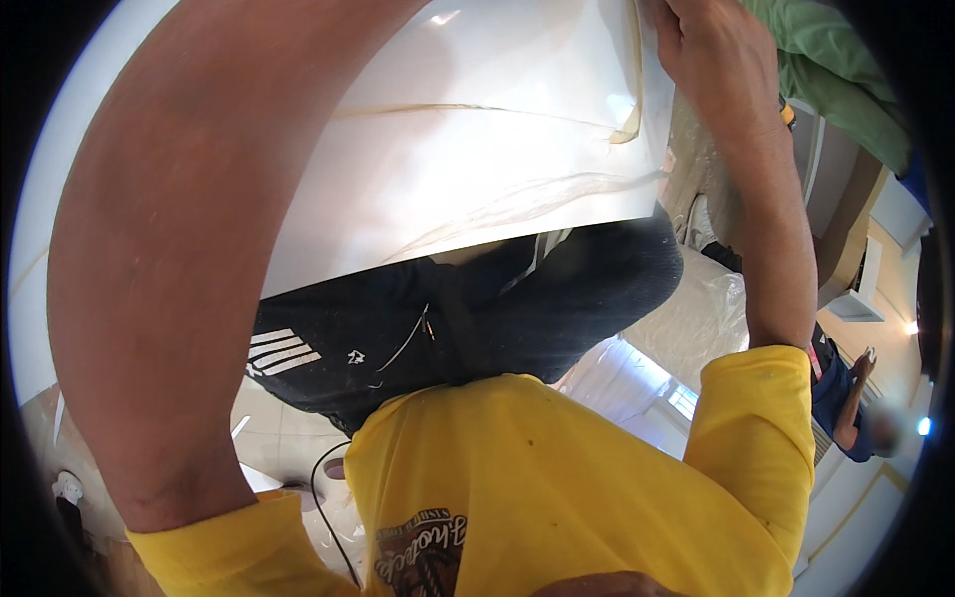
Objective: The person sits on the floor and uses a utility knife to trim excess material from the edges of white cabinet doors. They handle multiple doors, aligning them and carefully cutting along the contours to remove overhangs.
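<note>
A large white panel lies across my thighs, over my dark trousers. Clear film with yellowish strips is wrinkled on its surface, and a similar strip runs along the right side. My right hand is at the panel's upper right edge, its fingers curled and closed. The fingertips run out of the picture at the top, so what they hold is hidden. My left forearm reaches up over the panel's left part; its hand lies beyond the upper edge and does not show.
Someone in green clothing is close by at the upper right. Another person in dark blue is farther off at the right. Clear plastic sheeting covers something beside my legs. A thin black cable hangs at my left, above a tiled floor.
</note>
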Available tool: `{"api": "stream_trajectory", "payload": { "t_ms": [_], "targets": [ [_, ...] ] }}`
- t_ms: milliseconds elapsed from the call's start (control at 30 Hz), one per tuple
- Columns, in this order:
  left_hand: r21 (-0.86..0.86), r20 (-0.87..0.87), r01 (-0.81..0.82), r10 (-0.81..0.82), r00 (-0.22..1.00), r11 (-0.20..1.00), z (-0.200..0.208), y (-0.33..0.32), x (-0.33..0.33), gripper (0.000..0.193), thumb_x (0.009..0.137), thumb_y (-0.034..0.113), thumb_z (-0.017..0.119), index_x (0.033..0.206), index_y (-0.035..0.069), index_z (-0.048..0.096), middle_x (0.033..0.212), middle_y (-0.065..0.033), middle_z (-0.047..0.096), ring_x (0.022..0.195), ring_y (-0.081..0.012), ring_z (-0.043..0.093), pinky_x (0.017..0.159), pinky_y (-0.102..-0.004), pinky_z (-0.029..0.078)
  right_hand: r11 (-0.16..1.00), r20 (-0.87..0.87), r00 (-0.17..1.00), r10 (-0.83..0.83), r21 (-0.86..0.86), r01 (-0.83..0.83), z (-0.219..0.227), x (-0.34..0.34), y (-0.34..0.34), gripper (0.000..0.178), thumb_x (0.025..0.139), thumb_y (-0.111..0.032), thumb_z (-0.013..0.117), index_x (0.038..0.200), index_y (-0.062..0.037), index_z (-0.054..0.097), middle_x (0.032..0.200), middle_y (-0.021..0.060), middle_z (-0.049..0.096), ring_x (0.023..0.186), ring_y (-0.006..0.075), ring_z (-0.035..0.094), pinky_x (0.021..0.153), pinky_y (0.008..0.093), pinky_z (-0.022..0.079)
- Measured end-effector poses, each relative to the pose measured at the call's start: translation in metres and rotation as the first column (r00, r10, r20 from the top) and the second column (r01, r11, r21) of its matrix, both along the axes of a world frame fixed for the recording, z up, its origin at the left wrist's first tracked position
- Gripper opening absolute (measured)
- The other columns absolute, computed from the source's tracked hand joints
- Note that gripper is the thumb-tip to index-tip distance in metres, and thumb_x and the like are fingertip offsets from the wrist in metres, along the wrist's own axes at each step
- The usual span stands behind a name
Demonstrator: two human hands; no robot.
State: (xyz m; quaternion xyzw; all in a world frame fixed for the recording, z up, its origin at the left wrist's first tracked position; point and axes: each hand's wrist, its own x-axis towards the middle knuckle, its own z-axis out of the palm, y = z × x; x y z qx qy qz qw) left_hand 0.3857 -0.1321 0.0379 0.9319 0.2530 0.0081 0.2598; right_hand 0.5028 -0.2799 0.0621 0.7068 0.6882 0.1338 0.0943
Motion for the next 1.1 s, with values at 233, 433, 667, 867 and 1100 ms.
{"api": "stream_trajectory", "payload": {
  "t_ms": [233, 433, 667, 867, 1100],
  "targets": [
    [-0.017, 0.062, -0.028, 0.029, 0.998, 0.999, -0.001, -0.002, -0.001, 0.053, 0.077, 0.040, 0.089, 0.113, 0.004, 0.077, 0.117, -0.0156, 0.076, 0.118, -0.0323, 0.067, 0.105, -0.0493, 0.041, 0.990, 0.058, 0.998, 0.032, -0.136, -0.024, 0.007, 0.000, 0.014, 0.010, 0.085, -0.006, 0.062, 0.078, -0.0001, 0.067, 0.080, 0.0223, 0.068, 0.077, 0.0435, 0.069, 0.070, 0.0505, 0.053],
    [0.021, 0.100, -0.099, 0.097, 0.990, 0.995, -0.011, -0.002, 0.011, 0.054, 0.077, 0.038, 0.090, 0.115, 0.003, 0.076, 0.117, -0.0164, 0.075, 0.119, -0.0328, 0.066, 0.107, -0.0499, 0.040, 0.998, -0.047, 0.999, 0.018, -0.059, -0.021, 0.005, 0.005, 0.009, 0.009, 0.085, -0.003, 0.065, 0.083, 0.0021, 0.071, 0.077, 0.0229, 0.069, 0.074, 0.0421, 0.069, 0.069, 0.0463, 0.054],
    [-0.045, 0.050, -0.040, 0.042, 0.998, 0.998, -0.006, 0.001, 0.007, 0.054, 0.079, 0.038, 0.088, 0.115, 0.000, 0.075, 0.117, -0.0175, 0.075, 0.121, -0.0341, 0.064, 0.112, -0.0517, 0.036, 0.971, -0.347, 0.936, -0.060, 0.196, 0.135, -0.004, 0.009, -0.018, 0.009, 0.086, -0.001, 0.069, 0.093, 0.0055, 0.072, 0.082, 0.0222, 0.070, 0.074, 0.0401, 0.070, 0.065, 0.0399, 0.053],
    [-0.033, 0.039, -0.048, 0.050, 0.998, 0.998, 0.000, -0.002, 0.000, 0.051, 0.080, 0.036, 0.087, 0.115, 0.001, 0.075, 0.115, -0.0160, 0.076, 0.118, -0.0332, 0.065, 0.113, -0.0509, 0.036, 0.978, -0.286, 0.958, -0.023, 0.192, 0.081, -0.008, 0.008, -0.018, 0.011, 0.086, 0.000, 0.069, 0.094, 0.0059, 0.072, 0.084, 0.0233, 0.070, 0.077, 0.0409, 0.071, 0.068, 0.0415, 0.054],
    [-0.032, -0.022, -0.046, 0.046, 0.999, 0.998, 0.007, -0.004, 0.001, 0.051, 0.080, 0.038, 0.088, 0.115, 0.002, 0.076, 0.112, -0.0147, 0.076, 0.115, -0.0307, 0.066, 0.110, -0.0480, 0.037, 0.980, -0.276, 0.961, -0.012, 0.186, 0.065, -0.008, 0.010, -0.013, 0.010, 0.085, 0.000, 0.069, 0.093, 0.0057, 0.073, 0.085, 0.0247, 0.070, 0.079, 0.0425, 0.070, 0.069, 0.0434, 0.054]
  ]
}}
